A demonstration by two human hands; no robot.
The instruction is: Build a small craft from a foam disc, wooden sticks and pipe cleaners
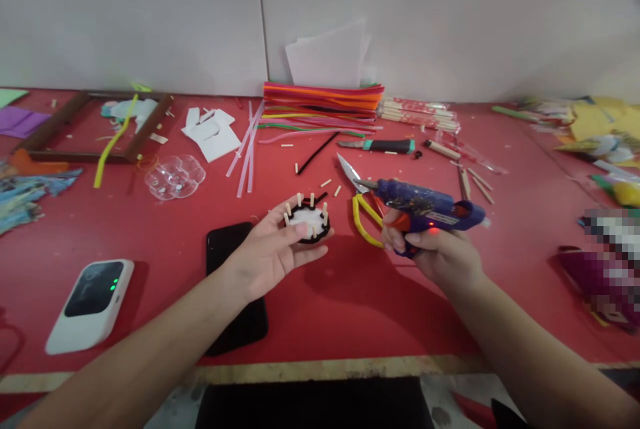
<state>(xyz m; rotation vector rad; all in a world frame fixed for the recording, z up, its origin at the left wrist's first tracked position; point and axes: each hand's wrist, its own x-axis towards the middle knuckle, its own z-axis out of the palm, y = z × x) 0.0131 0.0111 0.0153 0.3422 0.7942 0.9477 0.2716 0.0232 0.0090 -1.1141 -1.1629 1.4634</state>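
Note:
My left hand [273,249] is palm up, its fingers curled under a small round craft piece [309,222] with a white middle, a black rim and several short wooden pegs standing up around it. My right hand [435,249] grips a blue hot glue gun [425,207] by its handle. The metal nozzle points left toward the craft piece but stays a short way from it. A red light glows on the gun's body.
Yellow-handled scissors [363,205] lie on the red table [350,295] between my hands. A black phone [233,282] lies under my left forearm, a white device [93,302] at the left. Pipe cleaners [320,105], a craft knife [380,145], wooden sticks [470,179] and a clear plastic dish [175,177] lie farther back.

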